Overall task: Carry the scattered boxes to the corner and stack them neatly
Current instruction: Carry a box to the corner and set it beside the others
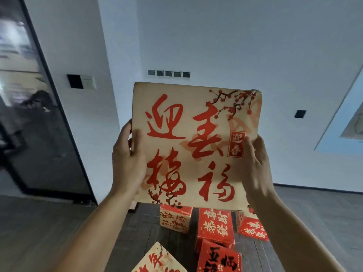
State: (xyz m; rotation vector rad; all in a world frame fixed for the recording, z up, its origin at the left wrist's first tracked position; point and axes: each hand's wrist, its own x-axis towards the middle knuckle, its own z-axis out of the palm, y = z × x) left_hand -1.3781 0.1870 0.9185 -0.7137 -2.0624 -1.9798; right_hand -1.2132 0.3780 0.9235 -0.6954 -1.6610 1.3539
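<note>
White walls (235, 36) are meeting in a corner behind the scene, with a dark glass door (39, 134) standing to the left and a dark wood floor (49, 232) running beneath. A large tan box (196, 146), printed with red calligraphy and plum blossom, is being held up at chest height, its broad face turned toward the person and tilted slightly. The left hand (127, 161) is clamping the box's left edge, thumb lying across the front face and fingers curling behind. The right hand (255, 163) is gripping the right edge likewise, thumb forward; it is blurring slightly. Below the held box, five smaller boxes are lying scattered on the floor: a tan box (174, 218), a red box (215, 224), a second red box (253, 228) tipped at an angle, a dark-lettered red box (220, 260) and a tan box at the bottom edge (157, 260).

Likely hazard: the raised box is blocking sight of the floor ahead, so a foot may be catching the scattered boxes. An edge-only grip may also be letting the wide box slip or swing.
</note>
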